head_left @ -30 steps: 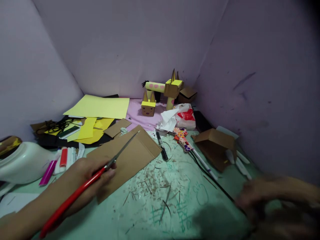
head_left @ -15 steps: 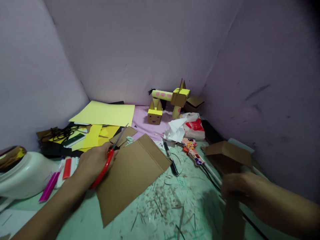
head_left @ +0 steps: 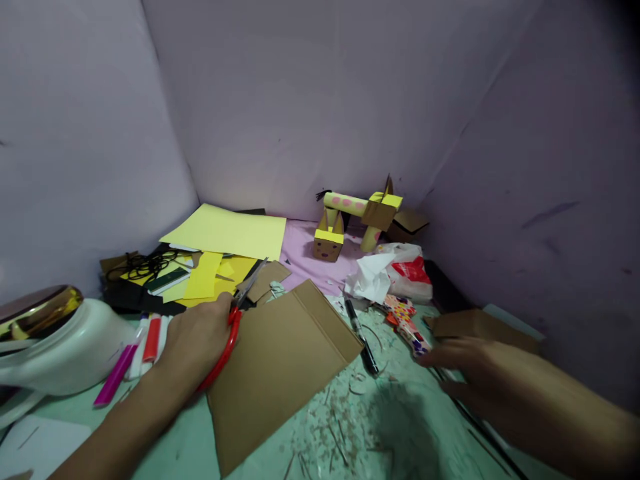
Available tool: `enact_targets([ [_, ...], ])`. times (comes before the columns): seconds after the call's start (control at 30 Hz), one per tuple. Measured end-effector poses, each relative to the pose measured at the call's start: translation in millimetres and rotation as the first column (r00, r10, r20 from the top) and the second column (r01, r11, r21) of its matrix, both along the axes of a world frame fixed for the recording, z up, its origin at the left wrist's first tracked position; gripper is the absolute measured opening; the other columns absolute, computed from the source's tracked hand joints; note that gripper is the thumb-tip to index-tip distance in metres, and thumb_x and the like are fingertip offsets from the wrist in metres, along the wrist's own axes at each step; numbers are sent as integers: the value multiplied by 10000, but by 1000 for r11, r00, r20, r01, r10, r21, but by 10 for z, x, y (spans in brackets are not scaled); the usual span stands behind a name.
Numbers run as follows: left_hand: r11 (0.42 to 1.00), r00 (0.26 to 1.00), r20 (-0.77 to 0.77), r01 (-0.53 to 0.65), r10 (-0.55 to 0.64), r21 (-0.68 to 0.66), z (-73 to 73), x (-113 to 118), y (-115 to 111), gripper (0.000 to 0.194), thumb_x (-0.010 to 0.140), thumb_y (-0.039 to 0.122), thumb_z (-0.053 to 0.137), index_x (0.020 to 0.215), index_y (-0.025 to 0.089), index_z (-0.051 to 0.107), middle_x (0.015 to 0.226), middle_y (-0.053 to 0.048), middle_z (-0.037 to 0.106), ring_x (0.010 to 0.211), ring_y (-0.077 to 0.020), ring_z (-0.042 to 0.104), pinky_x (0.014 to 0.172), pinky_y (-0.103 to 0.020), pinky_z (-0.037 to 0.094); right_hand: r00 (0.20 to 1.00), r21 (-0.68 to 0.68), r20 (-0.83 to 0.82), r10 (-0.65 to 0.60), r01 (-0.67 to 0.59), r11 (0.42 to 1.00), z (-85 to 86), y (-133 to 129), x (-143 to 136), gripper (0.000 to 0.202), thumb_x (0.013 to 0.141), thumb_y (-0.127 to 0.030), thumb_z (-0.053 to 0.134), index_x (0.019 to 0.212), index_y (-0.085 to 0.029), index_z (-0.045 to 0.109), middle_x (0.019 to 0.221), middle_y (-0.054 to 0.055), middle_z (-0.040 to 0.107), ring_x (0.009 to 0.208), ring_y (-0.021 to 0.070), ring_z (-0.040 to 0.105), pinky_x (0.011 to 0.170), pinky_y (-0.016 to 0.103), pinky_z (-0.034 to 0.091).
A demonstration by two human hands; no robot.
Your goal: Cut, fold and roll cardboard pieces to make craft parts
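Note:
My left hand [head_left: 203, 337] is closed on the red-handled scissors [head_left: 231, 343], whose blades point up and away, over the left edge of a brown cardboard sheet [head_left: 285, 373]. At the right, my right hand [head_left: 480, 380] is blurred by motion, with fingers apart and nothing visible in them. It hovers over the table beside a patterned hot glue gun [head_left: 407, 323] and in front of a brown cardboard box [head_left: 483, 325]. A black marker [head_left: 361, 337] lies by the right corner of the sheet.
Behind are a small cardboard face box [head_left: 328, 245], a spotted paper tube figure [head_left: 380, 210], a plastic bag [head_left: 410, 273] and crumpled tissue [head_left: 370, 277]. Yellow paper [head_left: 230, 232], markers [head_left: 151, 339] and a white teapot [head_left: 80, 353] stand left. Scraps litter the front.
My right hand has let go of the brown cardboard strip, which is out of view, and has moved inward with its fingers spread. My left hand still holds the scissors. The view has shifted left.

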State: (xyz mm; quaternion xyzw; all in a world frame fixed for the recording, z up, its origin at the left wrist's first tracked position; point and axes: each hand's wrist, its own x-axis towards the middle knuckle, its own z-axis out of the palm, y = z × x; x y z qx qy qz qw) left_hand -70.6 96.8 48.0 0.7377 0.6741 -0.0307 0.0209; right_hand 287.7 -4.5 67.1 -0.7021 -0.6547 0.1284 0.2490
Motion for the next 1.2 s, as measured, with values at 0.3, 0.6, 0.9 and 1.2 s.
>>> enact_targets([
  [0.3, 990, 986, 84, -144, 143, 4, -93, -76, 95, 348, 858, 339, 314, 1045, 152, 540, 878, -186, 693, 840, -374, 658, 599, -384, 438, 996, -251, 71, 61, -41, 967, -216, 915, -1234, 659, 565, -290, 768, 1177, -146, 571, 976, 162, 687, 896, 327, 622, 708, 379, 427],
  [0.6, 965, 960, 133, -257, 248, 52, -155, -132, 200, 473, 836, 406, 356, 1201, 136, 490, 984, -207, 684, 918, -397, 640, 664, -432, 469, 975, -340, -220, 14, -90, 936, -189, 930, -982, 82, 700, -244, 585, 667, -170, 595, 635, 27, 635, 590, 177, 589, 502, 252, 388],
  [0.9, 968, 988, 125, -116, 90, 222, -202, -176, 229, 362, 853, 262, 335, 1085, 100, 562, 920, -221, 648, 843, -397, 641, 644, -477, 492, 403, -368, -841, -361, 62, 928, -202, -102, -390, 500, 652, -419, 698, 1090, -196, 607, 879, 82, 728, 732, 261, 689, 646, 348, 526],
  [1.2, 613, 599, 262, 511, -756, 602, 12, 339, -811, 539, 770, 80, 395, 1298, 188, 415, 1439, -140, 326, 1316, -283, 345, 992, -425, 426, 12, -480, -863, -506, 299, 825, -760, -683, -773, 469, 633, -429, 657, 980, -113, 657, 742, 90, 739, 703, 326, 699, 617, 399, 550],
])
